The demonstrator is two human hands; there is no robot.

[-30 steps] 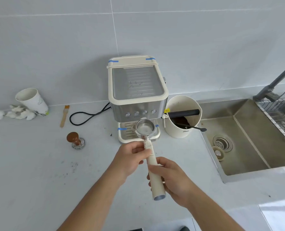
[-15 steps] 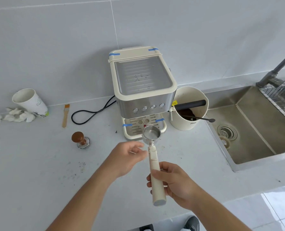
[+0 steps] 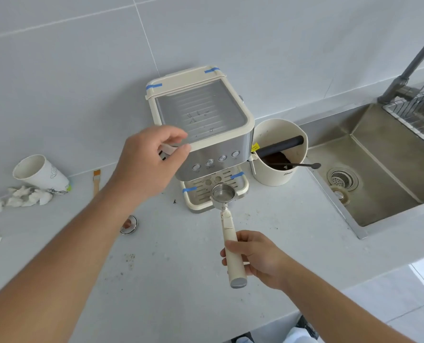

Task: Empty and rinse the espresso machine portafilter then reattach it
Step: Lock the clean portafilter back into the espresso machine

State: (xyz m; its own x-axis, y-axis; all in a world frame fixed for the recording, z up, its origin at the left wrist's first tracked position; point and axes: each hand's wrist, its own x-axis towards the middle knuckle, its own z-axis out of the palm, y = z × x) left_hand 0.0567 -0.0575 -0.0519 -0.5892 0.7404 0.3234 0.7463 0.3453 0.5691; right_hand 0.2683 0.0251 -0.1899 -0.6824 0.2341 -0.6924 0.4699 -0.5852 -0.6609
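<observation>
Grey tiles back a pale counter [image 3: 181,280] flecked with coffee grounds, and a steel sink [image 3: 379,184] is set into it at your right. Your right hand [image 3: 258,258] is wrapped around the cream handle of the portafilter [image 3: 227,211], basket up and shiny, hovering over the drip tray [image 3: 193,196] of the machine [image 3: 203,125]. Your left hand [image 3: 149,164] is raised at the machine's front left corner, fingers loosely curled and partly open, thumb and forefinger near the cream rim; you cannot tell whether they touch it. Right of the machine stands a knock box [image 3: 277,154] with dark grounds. Left lie a tamper [image 3: 129,225], brush [image 3: 96,181], paper cup [image 3: 41,173] and crumpled tissue [image 3: 25,196].
</observation>
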